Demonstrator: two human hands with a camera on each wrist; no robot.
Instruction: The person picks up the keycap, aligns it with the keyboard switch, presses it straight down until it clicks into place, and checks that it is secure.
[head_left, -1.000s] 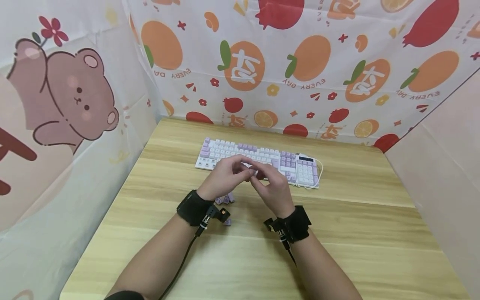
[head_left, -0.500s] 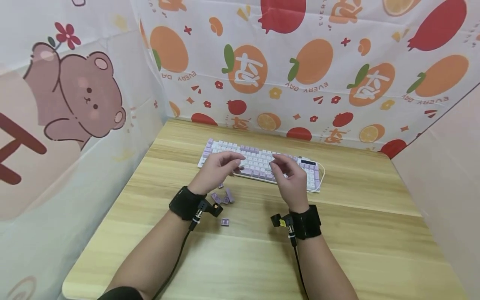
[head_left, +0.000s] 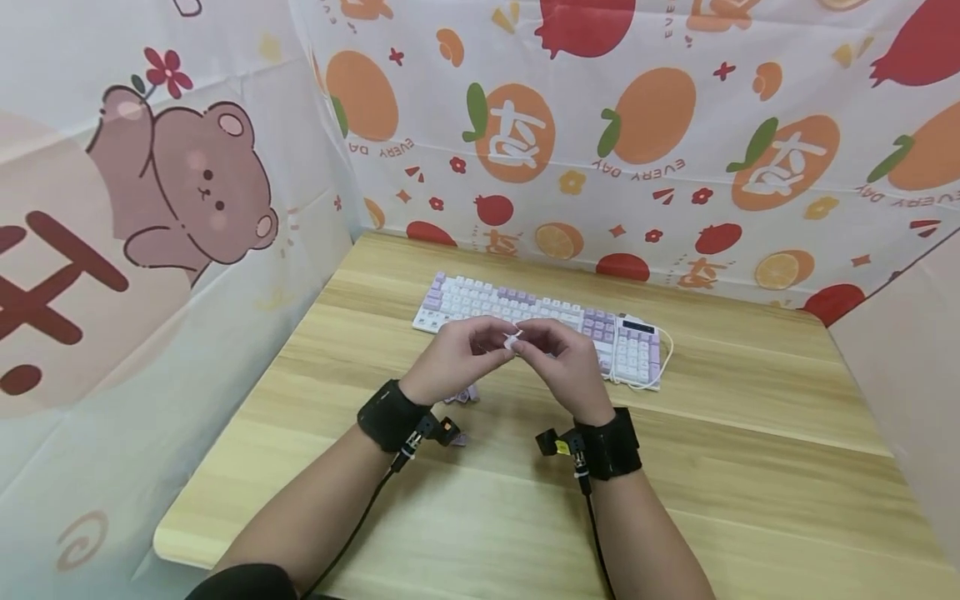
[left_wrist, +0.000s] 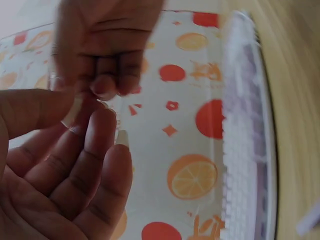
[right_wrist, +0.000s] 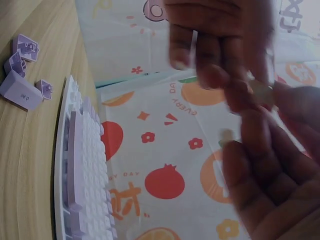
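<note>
The person's left hand (head_left: 448, 358) and right hand (head_left: 576, 368) meet in front of the keyboard (head_left: 534, 303), raised above the bench (head_left: 750, 454). The fingers of both are bent and clamped by their tips on a small whitish piece (head_left: 512, 342) between the two hands; it is too small and blurred to identify. The white-and-purple keyboard lies beyond the hands, toward the printed cloth (head_left: 442, 187), with a white cable (head_left: 672, 347) looped about its right end. Several loose purple keycaps (right_wrist: 21, 92) lie close together on the bench near the keyboard's left end, some tipped over, and one more keycap (head_left: 458, 440) sits nearer the person, partly hidden by the left wrist camera (head_left: 447, 431).
</note>
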